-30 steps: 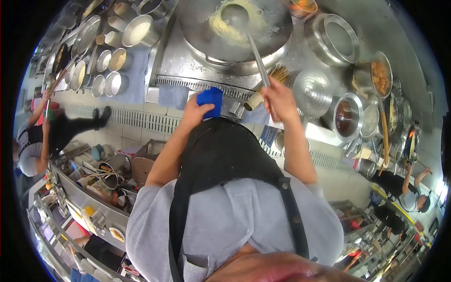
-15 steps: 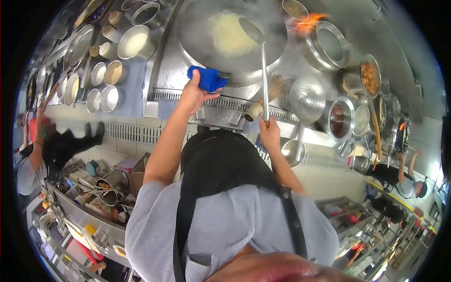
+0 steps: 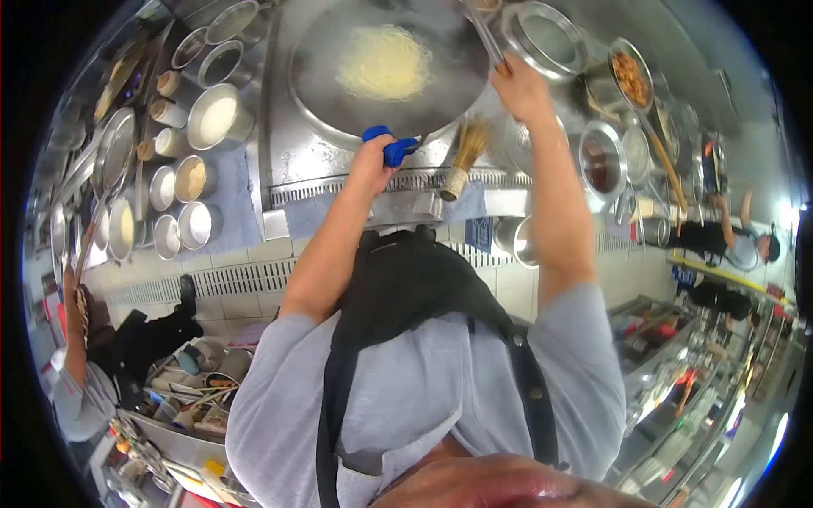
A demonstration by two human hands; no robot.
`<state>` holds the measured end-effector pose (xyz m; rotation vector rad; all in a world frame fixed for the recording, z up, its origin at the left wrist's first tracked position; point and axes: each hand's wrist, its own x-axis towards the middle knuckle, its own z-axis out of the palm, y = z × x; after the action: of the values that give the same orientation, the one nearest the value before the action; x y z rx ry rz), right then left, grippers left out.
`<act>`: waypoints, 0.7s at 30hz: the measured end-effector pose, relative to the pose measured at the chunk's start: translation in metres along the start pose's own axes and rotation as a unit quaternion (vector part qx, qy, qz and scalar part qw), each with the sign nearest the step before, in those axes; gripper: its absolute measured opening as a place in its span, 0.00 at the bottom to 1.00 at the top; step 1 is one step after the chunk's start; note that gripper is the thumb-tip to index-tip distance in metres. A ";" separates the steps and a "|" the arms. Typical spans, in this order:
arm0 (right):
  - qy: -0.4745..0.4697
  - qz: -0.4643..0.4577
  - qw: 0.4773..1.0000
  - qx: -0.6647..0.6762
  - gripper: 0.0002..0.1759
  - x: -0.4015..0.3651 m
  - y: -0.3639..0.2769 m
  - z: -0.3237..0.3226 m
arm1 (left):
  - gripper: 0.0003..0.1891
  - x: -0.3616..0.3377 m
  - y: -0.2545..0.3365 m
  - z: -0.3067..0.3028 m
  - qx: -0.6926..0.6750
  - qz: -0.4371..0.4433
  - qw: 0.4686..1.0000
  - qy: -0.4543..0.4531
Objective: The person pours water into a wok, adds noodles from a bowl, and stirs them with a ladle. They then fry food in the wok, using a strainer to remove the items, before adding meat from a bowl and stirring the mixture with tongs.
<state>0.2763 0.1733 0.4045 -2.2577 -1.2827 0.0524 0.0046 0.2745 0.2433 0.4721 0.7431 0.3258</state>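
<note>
A wide steaming wok (image 3: 315, 100) sits on the steel stove, with a mound of pale noodles (image 3: 385, 66) in it. At its near rim my left hand (image 3: 373, 165) is closed on a folded blue cloth (image 3: 388, 146), which lies over the wok's handle. My right hand (image 3: 523, 91) grips the end of a long-handled ladle (image 3: 484, 32), at the wok's right side. The ladle's bowl is beyond the top of the view. A bamboo brush (image 3: 464, 161) lies below the wok, between my two arms.
Left of the stove stand several metal containers of powders, including a large white one (image 3: 213, 117). On the right are a pot (image 3: 546, 42), a sauce bowl (image 3: 603, 161), a pot of brown food (image 3: 631, 80) and a strainer partly behind my arm. Co-workers stand at far left and right.
My right hand has risen up and right with the ladle, whose bowl has left the noodles. The left hand now wraps the cloth around the wok's handle.
</note>
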 end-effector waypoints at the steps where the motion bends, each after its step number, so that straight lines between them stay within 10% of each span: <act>1: -0.041 0.001 0.999 -0.013 0.19 0.011 -0.003 -0.011 | 0.08 -0.011 -0.007 0.005 0.005 0.036 0.999 0.039; 5: -0.172 0.030 0.985 -0.007 0.19 0.016 0.007 -0.058 | 0.05 -0.032 -0.031 -0.001 0.129 0.123 0.981 0.082; 8: -0.119 -0.155 0.977 -0.088 0.13 0.021 0.011 -0.101 | 0.04 -0.057 -0.027 0.040 0.137 0.162 0.972 0.098; 11: -0.232 0.018 0.972 0.000 0.12 0.000 -0.003 -0.151 | 0.04 -0.068 -0.045 0.059 0.063 0.139 0.977 0.147; 21: -0.218 0.044 0.969 0.107 0.23 -0.090 0.104 -0.193 | 0.06 -0.077 -0.152 0.127 0.105 0.184 0.964 0.158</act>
<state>0.3642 -0.0248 0.5007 -2.1804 -1.3114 0.7209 0.0594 0.0743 0.2897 0.7739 1.0076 0.6855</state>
